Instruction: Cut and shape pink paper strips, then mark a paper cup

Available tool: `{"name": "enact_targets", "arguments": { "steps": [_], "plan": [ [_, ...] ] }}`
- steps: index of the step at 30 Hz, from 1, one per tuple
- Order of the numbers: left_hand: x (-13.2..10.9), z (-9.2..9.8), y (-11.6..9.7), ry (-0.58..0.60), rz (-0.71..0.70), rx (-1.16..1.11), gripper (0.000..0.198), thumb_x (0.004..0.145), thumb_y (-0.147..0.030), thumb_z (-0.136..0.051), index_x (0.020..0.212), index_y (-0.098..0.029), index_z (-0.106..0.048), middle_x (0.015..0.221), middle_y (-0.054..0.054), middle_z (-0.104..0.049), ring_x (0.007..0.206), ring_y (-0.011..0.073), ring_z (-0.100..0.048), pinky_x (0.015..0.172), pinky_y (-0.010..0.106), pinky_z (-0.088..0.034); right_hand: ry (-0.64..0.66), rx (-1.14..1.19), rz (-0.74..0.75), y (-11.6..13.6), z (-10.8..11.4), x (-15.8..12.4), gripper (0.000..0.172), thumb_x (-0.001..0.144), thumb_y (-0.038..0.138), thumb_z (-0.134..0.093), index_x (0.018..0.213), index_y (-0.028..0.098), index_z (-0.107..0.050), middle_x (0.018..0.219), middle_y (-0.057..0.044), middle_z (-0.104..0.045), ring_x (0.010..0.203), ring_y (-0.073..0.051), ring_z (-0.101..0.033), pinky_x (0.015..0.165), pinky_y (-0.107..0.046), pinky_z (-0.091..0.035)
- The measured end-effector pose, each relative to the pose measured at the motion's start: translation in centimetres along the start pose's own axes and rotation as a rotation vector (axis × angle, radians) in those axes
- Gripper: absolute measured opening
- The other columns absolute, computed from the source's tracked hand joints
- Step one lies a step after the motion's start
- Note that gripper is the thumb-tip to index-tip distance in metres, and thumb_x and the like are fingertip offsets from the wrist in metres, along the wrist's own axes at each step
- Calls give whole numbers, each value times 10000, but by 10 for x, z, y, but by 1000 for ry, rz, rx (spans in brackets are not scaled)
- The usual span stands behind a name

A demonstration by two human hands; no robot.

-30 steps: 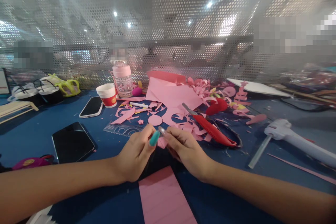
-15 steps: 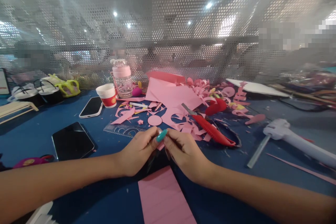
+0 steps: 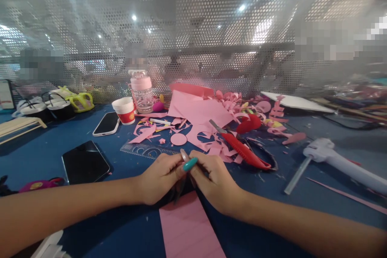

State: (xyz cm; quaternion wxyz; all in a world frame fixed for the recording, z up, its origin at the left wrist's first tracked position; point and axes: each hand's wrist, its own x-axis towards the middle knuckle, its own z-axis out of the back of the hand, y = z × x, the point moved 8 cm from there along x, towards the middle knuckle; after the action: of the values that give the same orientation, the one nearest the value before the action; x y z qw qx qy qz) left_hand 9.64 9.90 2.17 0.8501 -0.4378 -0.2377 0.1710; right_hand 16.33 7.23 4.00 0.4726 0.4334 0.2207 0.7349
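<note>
My left hand and my right hand meet at the middle of the blue table, fingers pinched together. Between them they grip something small that the fingers hide. The left thumb has a teal nail that lies across the right fingers. Just below the hands lies a pink paper sheet ruled with lines, its top edge under the hands. A dark object sits under the hands too; I cannot make it out.
Red-handled scissors and pink paper scraps lie behind the hands. A clear ruler, two phones, a paper cup, a pink bottle and a white glue gun surround them. A perforated metal screen closes the back.
Both hands have drawn closer together and slightly toward me. The small pink piece seen between the fingers a second ago is now hidden by them.
</note>
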Motion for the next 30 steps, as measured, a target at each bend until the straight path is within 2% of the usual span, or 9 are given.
{"name": "enact_targets", "arguments": {
  "steps": [6,15,30],
  "plan": [
    [-3,1,0,11,14,-81,382,897,-452,-309,691,-164,-452,496,-42,-468,424,76,-467,427,171,-367,8,-4,34,5,0,-2,223,858,186,-352,648,178,-427,568,20,-462,491,-85,-397,460,-206,-328],
    [1,2,2,-12,40,-140,397,892,-459,-326,683,-153,-468,501,-40,-472,434,69,-466,442,169,-371,-60,-1,28,2,4,-3,241,867,199,-359,641,171,-436,527,26,-451,454,-80,-406,430,-201,-326],
    [1,0,7,-5,95,-251,409,868,-501,-350,695,-154,-480,480,-50,-455,400,69,-447,405,175,-364,-56,27,41,1,3,-3,265,882,209,-357,618,190,-375,521,46,-399,448,-68,-371,424,-186,-316]
  ]
}}
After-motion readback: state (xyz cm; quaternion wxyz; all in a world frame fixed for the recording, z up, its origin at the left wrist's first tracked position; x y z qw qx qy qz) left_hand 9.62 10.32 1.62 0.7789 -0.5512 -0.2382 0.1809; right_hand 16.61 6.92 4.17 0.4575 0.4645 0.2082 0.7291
